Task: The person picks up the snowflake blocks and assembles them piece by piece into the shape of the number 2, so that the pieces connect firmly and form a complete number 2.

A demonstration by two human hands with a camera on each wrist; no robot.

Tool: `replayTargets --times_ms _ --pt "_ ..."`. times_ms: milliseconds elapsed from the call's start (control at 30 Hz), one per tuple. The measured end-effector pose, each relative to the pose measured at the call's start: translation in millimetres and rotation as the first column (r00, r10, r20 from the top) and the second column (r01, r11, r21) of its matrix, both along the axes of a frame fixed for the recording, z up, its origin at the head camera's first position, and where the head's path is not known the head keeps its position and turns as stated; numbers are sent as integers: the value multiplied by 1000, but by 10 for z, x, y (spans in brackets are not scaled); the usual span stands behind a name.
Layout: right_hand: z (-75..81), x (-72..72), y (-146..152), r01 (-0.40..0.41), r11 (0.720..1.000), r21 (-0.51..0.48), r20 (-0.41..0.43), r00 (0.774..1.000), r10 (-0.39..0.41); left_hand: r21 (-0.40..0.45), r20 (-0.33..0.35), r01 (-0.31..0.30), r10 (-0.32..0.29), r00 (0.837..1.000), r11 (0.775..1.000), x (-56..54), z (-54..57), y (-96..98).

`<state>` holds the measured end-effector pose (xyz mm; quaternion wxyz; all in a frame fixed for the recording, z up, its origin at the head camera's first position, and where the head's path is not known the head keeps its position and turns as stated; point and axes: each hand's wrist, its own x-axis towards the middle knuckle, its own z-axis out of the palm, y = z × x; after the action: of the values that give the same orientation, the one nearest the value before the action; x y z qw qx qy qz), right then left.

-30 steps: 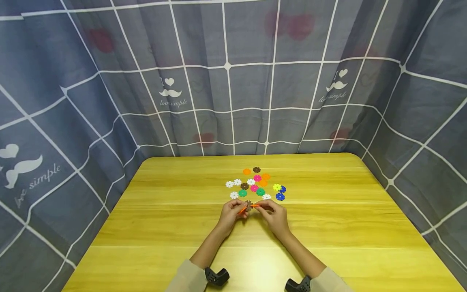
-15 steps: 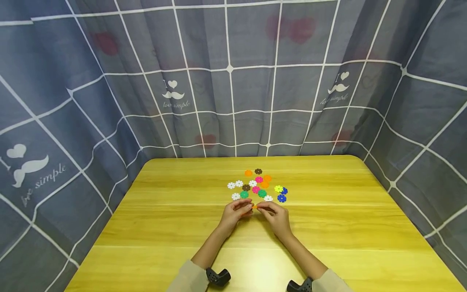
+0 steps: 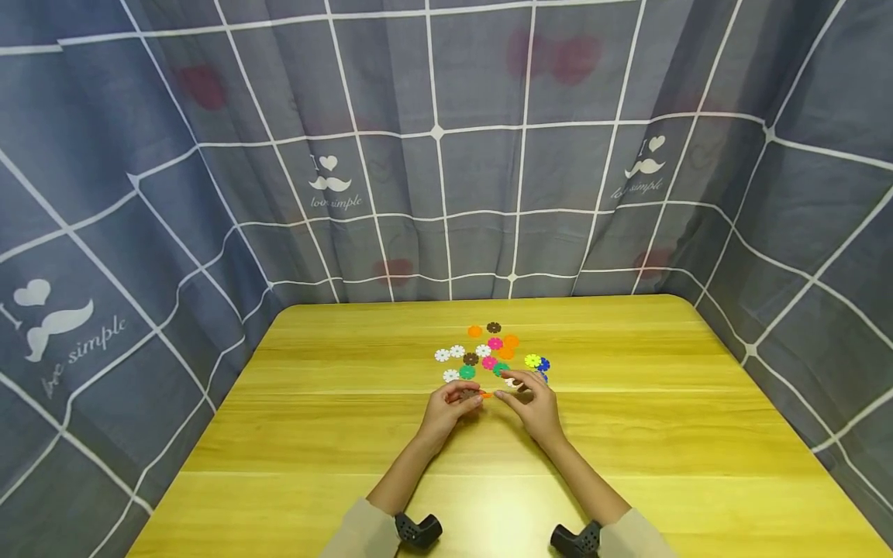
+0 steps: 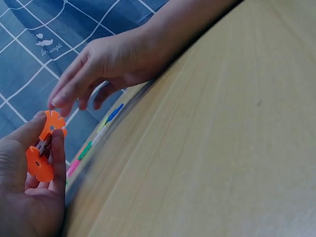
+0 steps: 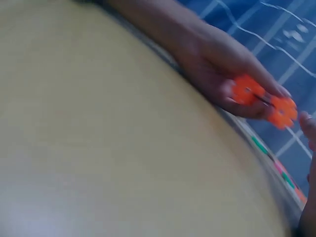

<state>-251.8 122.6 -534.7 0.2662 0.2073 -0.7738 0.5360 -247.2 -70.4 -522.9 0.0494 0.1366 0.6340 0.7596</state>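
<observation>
My left hand (image 3: 441,412) pinches a small joined piece of notched plastic snowflake discs. In the left wrist view, one orange disc (image 4: 40,165) lies toward the palm and a second orange disc (image 4: 52,123) sticks out past the fingertips. Between these two is a brown disc (image 4: 45,146), edge to edge with both. Just to the right, my right hand (image 3: 539,409) holds nothing, thumb and fingers spread apart close to the outer orange disc. The right wrist view catches the same piece, blurred, with its outer orange disc (image 5: 283,112) near the right fingertips.
Loose discs lie scattered beyond the hands: several white discs, one white disc (image 3: 443,355) at the left, a green disc (image 3: 467,372), a pink disc (image 3: 494,343), a yellow disc (image 3: 532,360). All are on the wooden table (image 3: 314,434). A checked curtain (image 3: 481,170) surrounds it.
The right hand has let go of the outer orange disc and its fingers have spread and moved slightly right. The left hand has kept its grip, with the piece turned.
</observation>
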Motion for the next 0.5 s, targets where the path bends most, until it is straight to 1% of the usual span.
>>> replayTargets --times_ms 100,200,267,333,433,500 --pt "-1 -68 67 116 990 79 39 992 -119 16 11 -14 14 1000 1000 -8 -1 2" --pt "-5 -113 98 195 963 186 84 973 -214 28 25 -19 18 1000 999 -11 5 3" --pt "-2 -127 98 207 945 254 103 966 -239 35 34 -14 13 999 999 -15 8 2" --pt "-2 -136 89 207 925 318 102 963 -250 43 45 -5 3 999 999 -11 15 0" --pt "-7 -139 71 226 897 380 59 962 -267 43 49 11 -13 999 999 -7 20 -1" --pt "-12 -130 60 247 883 398 30 959 -281 41 49 22 -24 999 999 1 24 -2"
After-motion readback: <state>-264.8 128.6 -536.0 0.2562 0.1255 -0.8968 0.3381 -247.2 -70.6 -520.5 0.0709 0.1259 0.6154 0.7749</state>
